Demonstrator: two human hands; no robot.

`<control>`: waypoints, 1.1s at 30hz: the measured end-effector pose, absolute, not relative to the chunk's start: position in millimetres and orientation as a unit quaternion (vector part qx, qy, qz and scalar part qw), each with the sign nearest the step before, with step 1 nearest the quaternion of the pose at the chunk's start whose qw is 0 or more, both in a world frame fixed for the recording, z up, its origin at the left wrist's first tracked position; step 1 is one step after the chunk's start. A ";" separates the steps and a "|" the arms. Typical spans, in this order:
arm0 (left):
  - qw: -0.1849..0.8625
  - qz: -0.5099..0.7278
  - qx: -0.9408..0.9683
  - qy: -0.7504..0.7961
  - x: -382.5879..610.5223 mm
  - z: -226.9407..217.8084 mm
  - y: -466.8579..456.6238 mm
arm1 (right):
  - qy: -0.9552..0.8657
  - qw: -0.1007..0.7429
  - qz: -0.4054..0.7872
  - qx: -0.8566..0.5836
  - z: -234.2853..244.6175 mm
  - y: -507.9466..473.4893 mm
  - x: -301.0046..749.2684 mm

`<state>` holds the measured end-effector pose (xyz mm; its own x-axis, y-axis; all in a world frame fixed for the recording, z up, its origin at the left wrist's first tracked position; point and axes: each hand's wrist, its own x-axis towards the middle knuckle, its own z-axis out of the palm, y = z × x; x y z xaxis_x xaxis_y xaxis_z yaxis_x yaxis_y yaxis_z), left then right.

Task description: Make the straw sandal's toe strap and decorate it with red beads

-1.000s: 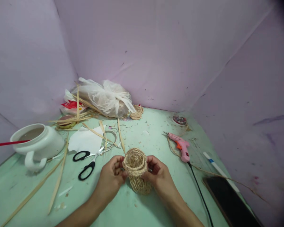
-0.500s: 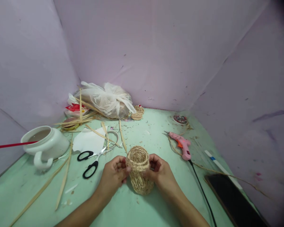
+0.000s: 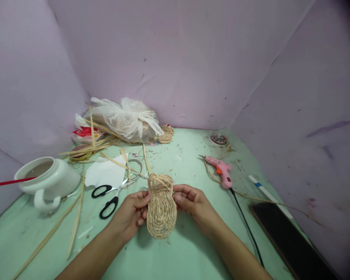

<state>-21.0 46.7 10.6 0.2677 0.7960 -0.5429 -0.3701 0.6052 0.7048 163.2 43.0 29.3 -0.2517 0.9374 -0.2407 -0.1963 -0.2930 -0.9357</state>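
Toward six o'clock over the desk (image 3: pixel 186 155), the braided slipper (image 3: pixel 162 212) is pinched by the half-curled left hand (image 3: pixel 131 216) and right hand (image 3: pixel 196 204), seemingly for inspection, light pressure being needed for any next turn.

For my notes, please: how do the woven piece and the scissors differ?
The woven piece is straw-coloured; the scissors have black handles and metal blades. The woven piece is held between the left hand and the right hand; the scissors lie on the table, handles apart.
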 end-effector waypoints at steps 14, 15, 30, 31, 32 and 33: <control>0.767 0.364 0.229 0.476 -22.0 14.5 49.0 | -0.472 0.451 0.316 -0.688 0.9 60.6 198.6; 0.764 0.368 0.232 0.476 -20.7 14.5 48.3 | -0.468 0.449 0.302 -0.699 0.3 62.5 202.0; 0.327 0.348 0.603 0.639 -17.3 8.6 35.5 | -0.605 0.401 0.339 -0.598 19.5 49.0 184.5; 0.331 0.364 0.601 0.630 -17.4 7.3 37.1 | -0.626 0.406 0.341 -0.572 20.6 47.8 182.9; 0.337 0.374 0.599 0.622 -17.1 5.5 38.6 | -0.647 0.413 0.340 -0.544 20.7 46.7 181.0; 0.345 0.377 0.598 0.617 -16.7 3.4 39.8 | -0.665 0.421 0.335 -0.518 19.9 45.8 178.8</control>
